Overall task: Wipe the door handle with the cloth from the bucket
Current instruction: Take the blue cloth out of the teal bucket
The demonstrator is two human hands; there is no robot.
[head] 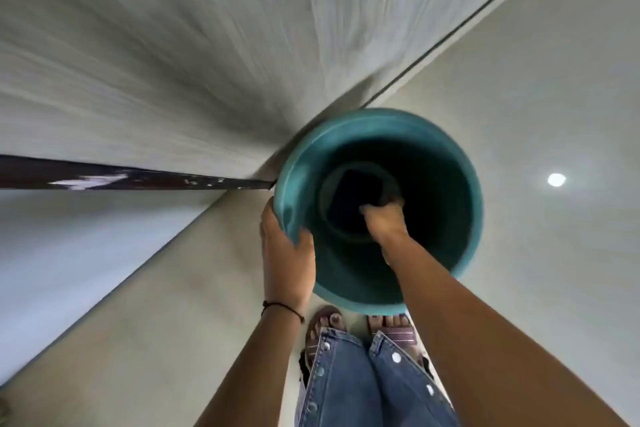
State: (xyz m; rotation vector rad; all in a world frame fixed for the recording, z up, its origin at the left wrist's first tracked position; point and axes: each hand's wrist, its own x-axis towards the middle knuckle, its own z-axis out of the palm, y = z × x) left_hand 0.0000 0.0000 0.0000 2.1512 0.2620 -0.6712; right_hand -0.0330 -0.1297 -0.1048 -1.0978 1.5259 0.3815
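Note:
A teal plastic bucket (450, 163) stands on the pale floor right in front of my feet. At its bottom lies a dark cloth (360, 191). My right hand (384, 222) reaches deep inside the bucket, and its fingertips rest on the cloth's near edge; the blur hides whether they have closed on it. My left hand (287, 253) grips the bucket's near-left rim, thumb inside and fingers outside. No door handle is in view.
A pale grey door or wall panel (173, 62) rises just behind the bucket, with a dark strip (138, 178) along its foot at the left. My sandalled feet (363, 326) and jeans are below the bucket. Glossy floor (554, 253) spreads to the right.

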